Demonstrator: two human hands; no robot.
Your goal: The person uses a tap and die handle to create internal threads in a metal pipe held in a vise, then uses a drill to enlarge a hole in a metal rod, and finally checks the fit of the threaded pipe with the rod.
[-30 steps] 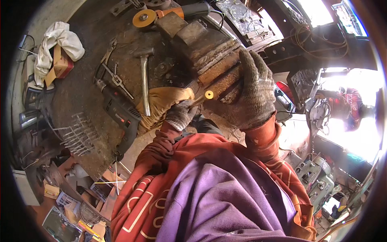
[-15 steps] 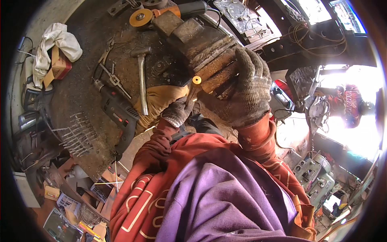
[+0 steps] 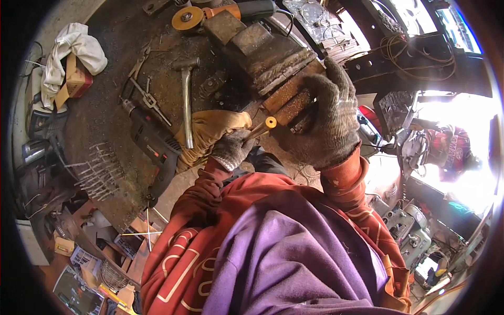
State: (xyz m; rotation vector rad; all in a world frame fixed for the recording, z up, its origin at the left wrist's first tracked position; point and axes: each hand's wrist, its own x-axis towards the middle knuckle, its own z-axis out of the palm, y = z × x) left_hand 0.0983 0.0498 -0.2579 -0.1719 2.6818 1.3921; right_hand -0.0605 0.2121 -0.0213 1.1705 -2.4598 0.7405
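Observation:
A heavy rusty bench vise (image 3: 253,39) sits at the edge of the workbench, with brown, dusty metal pieces (image 3: 286,97) at its near end. My left hand (image 3: 231,149), in a grey knit glove, is closed around a short bar (image 3: 257,131). Its round, brass-yellow end has a dark centre and points up beside the vise; whether the bar joins the vise is hidden. On the vise's right side is my right hand (image 3: 328,118), also gloved. Its fingers are apart and arched, one raised, others bent toward the rusty metal; its thumb is unclear.
On the workbench (image 3: 113,123) lie a hammer (image 3: 186,105), a power drill (image 3: 155,144), a tap wrench (image 3: 147,100) and tan leather gloves (image 3: 205,131). An angle grinder (image 3: 231,11) rests behind the vise. Another person (image 3: 451,149) is at the far right, near a bright opening.
The bar's yellow end has shifted right and slightly down with my left hand. My right hand's fingers have lifted and spread, one now pointing up. The view has also shifted slightly.

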